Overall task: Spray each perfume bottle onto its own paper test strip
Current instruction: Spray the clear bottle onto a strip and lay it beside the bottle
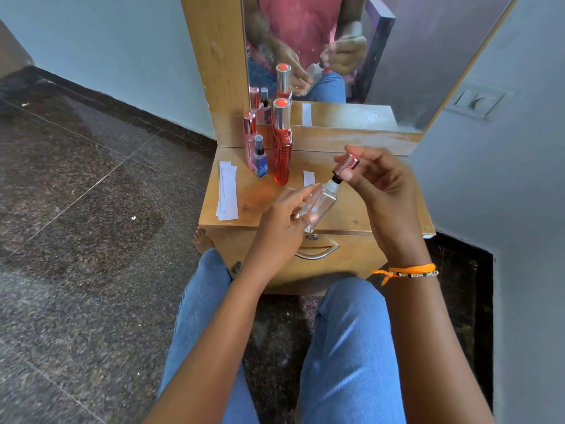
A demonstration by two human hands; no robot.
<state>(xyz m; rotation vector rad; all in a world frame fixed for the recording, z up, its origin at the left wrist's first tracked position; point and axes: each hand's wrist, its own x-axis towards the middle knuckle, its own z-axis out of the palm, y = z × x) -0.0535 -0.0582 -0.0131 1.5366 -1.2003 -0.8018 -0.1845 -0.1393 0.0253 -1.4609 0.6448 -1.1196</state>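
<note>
Counter: low wooden unit with a mirror rising at its 12 o'clock edge and a drawer handle on the front face.
Clear bottle: square-bodied, colourless glass, held in the air above the counter's front edge. Long axis tilted; base toward 7 o'clock, black spray nozzle toward 1 o'clock.
Left hands entry: fingers wrapped round the lower body of the clear bottle, holding it.
Right hands entry: thumb and fingers pinched on the rose-gold cap, which sits just beside the nozzle at its 1 o'clock; whether cap and nozzle touch cannot be told. An orange thread band circles the wrist.
Red bottle: tall, upright, silver cap with orange top, standing on the counter at 11 o'clock of the clear bottle.
Blue bottle: small, upright, clear cap, just beside the red bottle at its 9 o'clock.
Pink bottle: slim, upright, rose-gold cap, behind the blue bottle.
Strip stack: white paper strips, overlapped, flat on the counter at 9 o'clock of the bottles, long axis running 12 to 6.
Single strip: white, flat, at 3 o'clock of the red bottle, partly hidden behind the clear bottle.
</note>
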